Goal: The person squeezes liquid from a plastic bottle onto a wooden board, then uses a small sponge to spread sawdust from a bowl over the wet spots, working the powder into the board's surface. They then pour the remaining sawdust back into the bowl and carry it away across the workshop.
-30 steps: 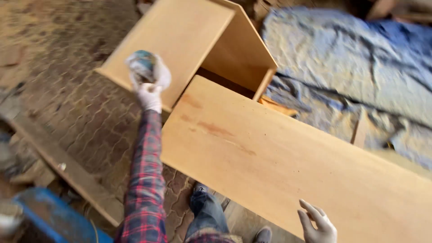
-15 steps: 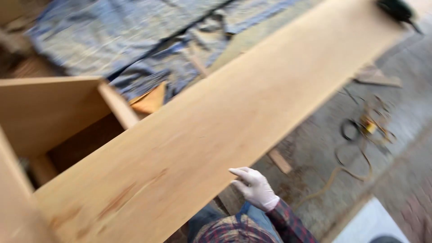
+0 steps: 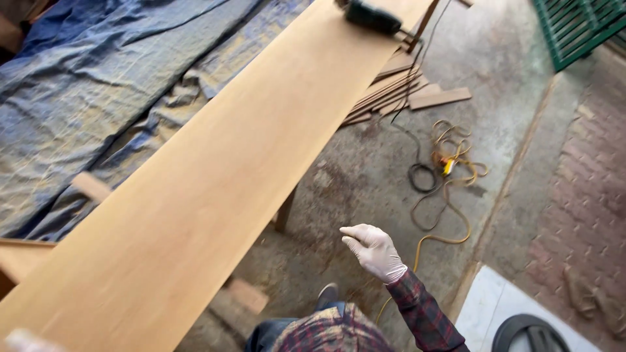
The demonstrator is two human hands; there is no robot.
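A long pale wooden board (image 3: 215, 189) runs from the lower left to the top of the head view. My right hand (image 3: 373, 251), in a white glove with a plaid sleeve, hovers in the air just right of the board's near edge. It holds nothing, and its fingers are loosely curled and point left. A pale blur at the bottom left corner (image 3: 23, 340) over the board may be my gloved left hand; too blurred to tell. A dark power tool (image 3: 372, 16) lies on the board's far end.
A crumpled blue tarp (image 3: 98, 85) lies left of the board. On the concrete floor are a black cord coil (image 3: 424, 176), a yellow cord (image 3: 456, 156), wood strips (image 3: 404, 91) and a small wood block (image 3: 248, 296). A green grating (image 3: 580, 26) stands top right.
The view has swung right along the board. The open wooden cabinet has left the view. My left hand with its rag is no longer clearly seen; my right hand stays beside the board.
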